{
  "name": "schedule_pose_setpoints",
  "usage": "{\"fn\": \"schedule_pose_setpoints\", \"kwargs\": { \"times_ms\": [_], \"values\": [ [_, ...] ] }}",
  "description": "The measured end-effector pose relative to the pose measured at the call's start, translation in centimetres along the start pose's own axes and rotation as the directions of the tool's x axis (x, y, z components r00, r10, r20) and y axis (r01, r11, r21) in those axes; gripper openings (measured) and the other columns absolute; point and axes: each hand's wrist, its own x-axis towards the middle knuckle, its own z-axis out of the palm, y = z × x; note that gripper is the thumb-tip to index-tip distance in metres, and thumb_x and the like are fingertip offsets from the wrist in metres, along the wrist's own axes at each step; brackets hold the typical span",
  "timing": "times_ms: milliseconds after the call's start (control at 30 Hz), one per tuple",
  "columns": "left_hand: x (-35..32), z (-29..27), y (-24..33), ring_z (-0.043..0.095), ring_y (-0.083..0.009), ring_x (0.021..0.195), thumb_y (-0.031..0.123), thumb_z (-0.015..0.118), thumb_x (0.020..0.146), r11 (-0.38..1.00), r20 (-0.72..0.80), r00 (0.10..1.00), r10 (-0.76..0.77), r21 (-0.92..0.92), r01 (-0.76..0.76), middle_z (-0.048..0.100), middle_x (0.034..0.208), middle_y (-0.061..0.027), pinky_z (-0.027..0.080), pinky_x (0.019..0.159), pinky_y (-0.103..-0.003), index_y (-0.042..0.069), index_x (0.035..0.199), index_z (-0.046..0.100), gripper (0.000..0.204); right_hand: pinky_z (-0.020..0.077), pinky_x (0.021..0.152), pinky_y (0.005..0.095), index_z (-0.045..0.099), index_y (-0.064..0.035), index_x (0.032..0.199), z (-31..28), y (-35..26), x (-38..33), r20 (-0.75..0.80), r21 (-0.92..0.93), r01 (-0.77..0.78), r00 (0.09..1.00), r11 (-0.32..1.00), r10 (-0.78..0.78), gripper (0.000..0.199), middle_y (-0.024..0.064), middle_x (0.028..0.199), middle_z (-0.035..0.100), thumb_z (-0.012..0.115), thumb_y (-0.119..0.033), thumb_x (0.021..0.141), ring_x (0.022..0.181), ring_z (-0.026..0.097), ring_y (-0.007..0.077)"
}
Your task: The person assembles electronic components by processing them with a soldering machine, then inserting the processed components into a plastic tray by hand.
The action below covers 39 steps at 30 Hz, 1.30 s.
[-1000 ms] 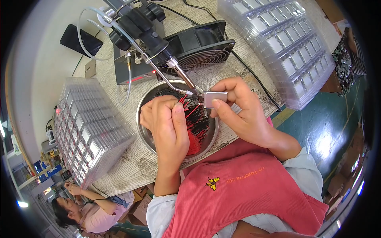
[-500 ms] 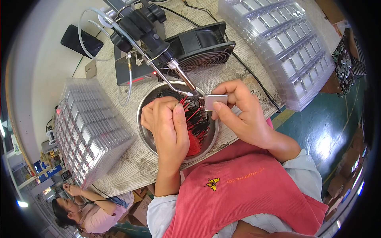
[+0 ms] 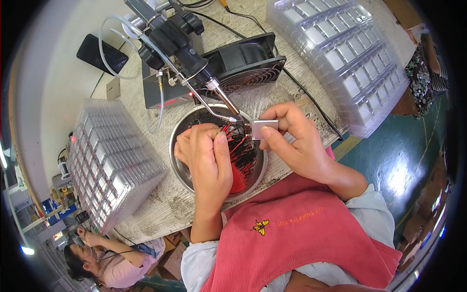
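Observation:
In my right hand (image 3: 299, 146) a small flat silver battery cell (image 3: 256, 131) is pinched between thumb and fingers, its tabs pointing left. My left hand (image 3: 206, 158) is closed, thumb against the index finger, on a thin red wire (image 3: 227, 127) that shows at the fingertips; its far end is hard to make out. The tip of a mounted soldering iron (image 3: 227, 99) comes down at the cell's tabs, with a thin solder feed tube (image 3: 214, 113) ending beside it. Below both hands sits a metal bowl (image 3: 173, 158) of red and black wires (image 3: 245, 158).
Behind the bowl stands a black fan (image 3: 250, 63). Stacked clear trays (image 3: 114, 155) rise on the left; more trays with silver cells (image 3: 340, 63) are at the far right. A black phone (image 3: 102, 52) lies far left, and another person (image 3: 121, 263) sits lower left.
The whole view has shifted slightly. Both hands keep almost the same pose, with the cell still by the soldering iron tip.

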Motion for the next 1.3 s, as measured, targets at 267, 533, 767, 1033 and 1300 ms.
{"fn": "schedule_pose_setpoints", "kwargs": {
  "times_ms": [267, 533, 767, 1033, 1300],
  "values": [
    [-0.1, -0.2, -0.3, 0.046, -0.0250, 0.096, 0.013, 0.053, 0.090, 1.000, 0.036, 0.999, -0.020, 0.015, 0.020, 0.057, 0.094, -0.0044, 0.026, 0.094, -0.041, 0.007, 0.089, 0.055, 0.007, 0.0527, 0.063, 0.0284, 0.051, 0.0013, 0.105, -2.1, -0.5, 0.0, -0.020, -0.085, -0.006, 1.000, 0.996, 0.005, 0.019, 0.0112, 0.078, 0.067, 0.058, -0.009, 0.090, 0.073, 0.069, 0.0167],
    [-0.6, -0.4, -1.0, 0.046, -0.0254, 0.097, 0.013, 0.052, 0.091, 0.999, 0.017, 0.999, -0.037, 0.020, 0.036, 0.058, 0.095, -0.0045, 0.025, 0.095, -0.042, 0.007, 0.091, 0.054, 0.007, 0.0422, 0.057, 0.0237, 0.056, -0.0002, 0.094, -9.4, -3.9, 3.6, -0.235, -0.512, 0.125, 0.931, 0.850, -0.278, 0.016, 0.0042, 0.076, 0.061, 0.062, -0.013, 0.088, 0.064, 0.053, 0.0095],
    [-0.6, -0.6, -0.6, 0.045, -0.0248, 0.095, 0.011, 0.052, 0.091, 1.000, 0.019, 1.000, -0.005, 0.021, 0.004, 0.058, 0.095, -0.0049, 0.026, 0.094, -0.041, 0.006, 0.090, 0.053, 0.005, 0.0499, 0.070, 0.0320, 0.057, -0.0003, 0.104, -13.8, -0.8, 13.2, -0.352, -0.485, 0.106, 0.885, 0.868, -0.305, 0.025, 0.0080, 0.087, 0.066, 0.060, -0.017, 0.086, 0.078, 0.064, 0.0193],
    [-1.3, -1.4, -1.0, 0.045, -0.0242, 0.096, 0.011, 0.052, 0.091, 0.999, -0.014, 0.999, -0.036, 0.024, 0.036, 0.058, 0.095, -0.0052, 0.025, 0.094, -0.041, 0.006, 0.090, 0.054, 0.005, 0.0483, 0.073, 0.0342, 0.064, -0.0059, 0.104, -13.6, 0.7, 15.4, -0.160, -0.845, 0.096, 0.894, 0.526, -0.419, 0.023, 0.0082, 0.089, 0.063, 0.059, -0.019, 0.086, 0.078, 0.058, 0.0220],
    [-1.3, -1.0, -1.1, 0.046, -0.0236, 0.096, 0.012, 0.052, 0.091, 0.999, 0.004, 0.999, -0.035, 0.023, 0.035, 0.058, 0.095, -0.0048, 0.025, 0.094, -0.041, 0.006, 0.091, 0.054, 0.006, 0.0465, 0.089, 0.0453, 0.068, -0.0091, 0.102, -15.2, 0.8, 15.8, -0.086, -0.975, 0.023, 0.878, 0.221, -0.471, 0.025, 0.0159, 0.108, 0.059, 0.059, -0.026, 0.085, 0.109, 0.050, 0.0376]
  ]
}}
